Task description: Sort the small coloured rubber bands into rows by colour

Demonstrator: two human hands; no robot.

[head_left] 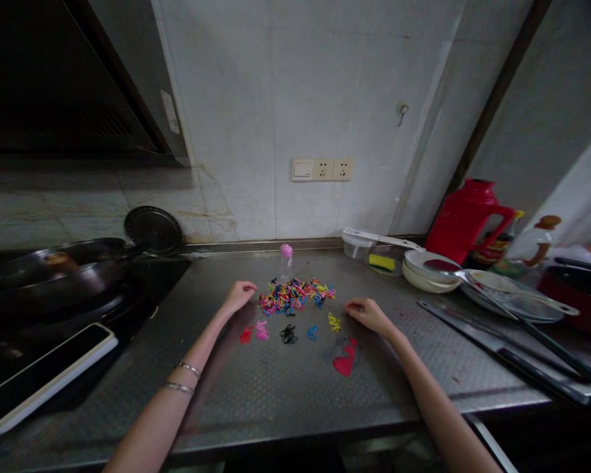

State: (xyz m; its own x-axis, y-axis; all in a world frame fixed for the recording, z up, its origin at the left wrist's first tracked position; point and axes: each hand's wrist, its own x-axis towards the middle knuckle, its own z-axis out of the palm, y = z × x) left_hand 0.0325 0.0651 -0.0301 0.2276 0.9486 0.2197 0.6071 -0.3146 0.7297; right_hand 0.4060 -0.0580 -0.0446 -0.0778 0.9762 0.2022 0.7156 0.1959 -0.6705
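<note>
A mixed heap of small colourful rubber bands [295, 295] lies on the steel counter. My left hand [238, 297] is at the heap's left edge, its fingers pinched together; whatever is between them is too small to make out. To the right of the heap, my right hand [369, 314] rests low with fingers curled and fingertips together near the yellow bands [333, 322]. In front of the heap are small separate groups: red bands [246, 335], pink bands [261, 330], black bands [289, 334] and blue bands [312, 333]. Nearer me lies a clear bag with red print [345, 358].
Behind the heap stands a small clear bottle with a pink cap [286, 259]. To the right are stacked bowls [431, 282], a yellow sponge [381, 263], a red thermos [465, 220] and a long knife [458, 328]. A wok [83, 276] and a phone-like slab [49, 381] are left.
</note>
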